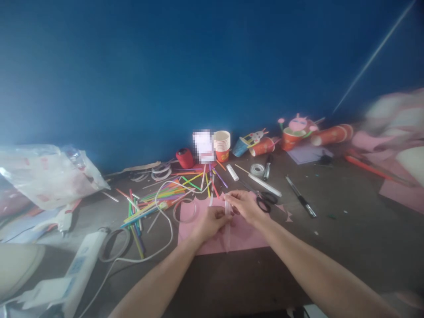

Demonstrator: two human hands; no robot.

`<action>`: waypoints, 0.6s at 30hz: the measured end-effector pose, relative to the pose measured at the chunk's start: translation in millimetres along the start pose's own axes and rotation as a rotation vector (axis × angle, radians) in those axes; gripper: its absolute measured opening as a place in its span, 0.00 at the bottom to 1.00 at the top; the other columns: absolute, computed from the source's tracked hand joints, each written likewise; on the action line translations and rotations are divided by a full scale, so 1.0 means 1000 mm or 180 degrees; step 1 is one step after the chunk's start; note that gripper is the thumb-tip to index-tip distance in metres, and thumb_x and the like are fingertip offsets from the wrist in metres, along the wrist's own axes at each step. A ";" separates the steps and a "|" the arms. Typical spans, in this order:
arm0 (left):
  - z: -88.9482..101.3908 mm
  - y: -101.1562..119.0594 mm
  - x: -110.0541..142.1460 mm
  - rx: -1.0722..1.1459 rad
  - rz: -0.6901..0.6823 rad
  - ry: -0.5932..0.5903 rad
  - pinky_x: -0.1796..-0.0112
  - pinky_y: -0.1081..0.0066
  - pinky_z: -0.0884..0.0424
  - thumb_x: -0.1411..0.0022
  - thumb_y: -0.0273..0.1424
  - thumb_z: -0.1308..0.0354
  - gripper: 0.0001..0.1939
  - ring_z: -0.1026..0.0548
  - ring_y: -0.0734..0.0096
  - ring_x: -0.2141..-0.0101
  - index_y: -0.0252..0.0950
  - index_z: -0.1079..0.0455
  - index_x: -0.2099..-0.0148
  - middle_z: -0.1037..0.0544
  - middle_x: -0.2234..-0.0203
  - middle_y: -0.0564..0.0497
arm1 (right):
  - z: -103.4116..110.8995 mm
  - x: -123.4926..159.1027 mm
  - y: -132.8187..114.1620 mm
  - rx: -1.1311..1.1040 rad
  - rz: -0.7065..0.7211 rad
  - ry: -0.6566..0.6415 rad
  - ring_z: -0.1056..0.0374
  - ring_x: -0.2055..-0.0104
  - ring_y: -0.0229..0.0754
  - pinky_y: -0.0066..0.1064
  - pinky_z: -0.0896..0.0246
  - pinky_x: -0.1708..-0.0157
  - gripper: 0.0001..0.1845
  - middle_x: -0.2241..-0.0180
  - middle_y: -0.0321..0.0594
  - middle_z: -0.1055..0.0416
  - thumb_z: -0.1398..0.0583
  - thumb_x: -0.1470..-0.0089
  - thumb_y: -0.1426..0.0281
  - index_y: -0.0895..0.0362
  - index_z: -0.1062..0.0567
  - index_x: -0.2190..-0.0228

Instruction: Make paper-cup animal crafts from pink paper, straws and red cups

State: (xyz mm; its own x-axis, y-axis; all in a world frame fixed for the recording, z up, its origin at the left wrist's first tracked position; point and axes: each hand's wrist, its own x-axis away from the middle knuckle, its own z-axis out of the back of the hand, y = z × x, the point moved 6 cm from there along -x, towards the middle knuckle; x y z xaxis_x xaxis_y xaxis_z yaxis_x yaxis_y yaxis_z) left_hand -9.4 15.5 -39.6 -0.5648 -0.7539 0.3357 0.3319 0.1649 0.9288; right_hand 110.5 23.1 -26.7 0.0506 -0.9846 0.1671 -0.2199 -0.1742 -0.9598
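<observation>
My left hand (pixel 212 223) and my right hand (pixel 244 205) are close together over a sheet of pink paper (pixel 250 238) with scalloped cut-outs along its far edge. Between them runs a narrow, pale translucent strip (pixel 228 236); its exact kind is hard to make out. The fingers of my right hand pinch its upper end, while those of my left close around it lower down. Beside my right hand lie black-handled scissors (pixel 264 204), partly behind the wrist.
Loose coloured sticks (pixel 165 194) and a white cable (pixel 170 225) spread to the left, near a power strip (pixel 84 265) and glue gun (pixel 66 216). Stacked paper cups (pixel 222 145) stand at the back. A pen (pixel 301 196) and tape roll (pixel 257 169) lie right.
</observation>
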 end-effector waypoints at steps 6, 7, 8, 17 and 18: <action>-0.009 0.006 0.006 -0.0074 0.0030 -0.0304 0.83 0.79 0.39 0.44 0.44 0.44 0.21 0.34 0.81 0.84 0.30 0.29 0.60 0.22 0.74 0.46 | 0.016 -0.006 0.002 -0.0766 0.0024 0.0466 0.60 0.87 0.26 0.23 0.65 0.86 0.19 0.89 0.23 0.51 0.37 0.56 0.56 0.61 0.27 0.72; -0.010 0.006 0.006 -0.0058 0.0043 -0.0308 0.84 0.79 0.40 0.44 0.45 0.44 0.21 0.34 0.80 0.85 0.30 0.29 0.60 0.22 0.74 0.46 | 0.017 -0.006 0.001 -0.0764 0.0040 0.0434 0.59 0.87 0.26 0.23 0.64 0.86 0.19 0.89 0.23 0.51 0.38 0.56 0.56 0.61 0.27 0.71; -0.010 0.007 0.005 -0.0027 0.0041 -0.0289 0.85 0.79 0.41 0.44 0.46 0.45 0.21 0.35 0.81 0.86 0.30 0.29 0.61 0.22 0.75 0.46 | 0.015 -0.006 0.000 -0.0689 0.0028 0.0320 0.58 0.87 0.27 0.23 0.63 0.86 0.19 0.88 0.24 0.50 0.38 0.55 0.55 0.60 0.27 0.71; -0.006 0.012 0.000 0.0146 -0.0151 -0.0049 0.88 0.80 0.42 0.45 0.45 0.44 0.20 0.38 0.83 0.88 0.30 0.30 0.65 0.24 0.77 0.48 | -0.004 0.002 -0.005 0.0137 0.0034 -0.0134 0.53 0.86 0.29 0.24 0.61 0.85 0.18 0.87 0.27 0.47 0.40 0.52 0.57 0.59 0.28 0.78; -0.007 0.011 0.001 0.0065 -0.0115 -0.0106 0.88 0.81 0.42 0.45 0.45 0.44 0.20 0.38 0.82 0.87 0.30 0.30 0.66 0.24 0.77 0.48 | 0.000 0.001 -0.004 0.0030 0.0012 -0.0035 0.55 0.86 0.28 0.24 0.62 0.86 0.18 0.88 0.26 0.49 0.40 0.53 0.56 0.60 0.27 0.77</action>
State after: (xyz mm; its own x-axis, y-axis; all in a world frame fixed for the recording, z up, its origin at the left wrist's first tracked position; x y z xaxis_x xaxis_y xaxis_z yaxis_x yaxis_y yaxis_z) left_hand -0.6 12.0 -30.6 -0.6010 -0.7381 0.3065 0.2954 0.1512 0.9433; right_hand 111.5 23.1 -22.6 0.0604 -0.9851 0.1610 -0.2110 -0.1702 -0.9626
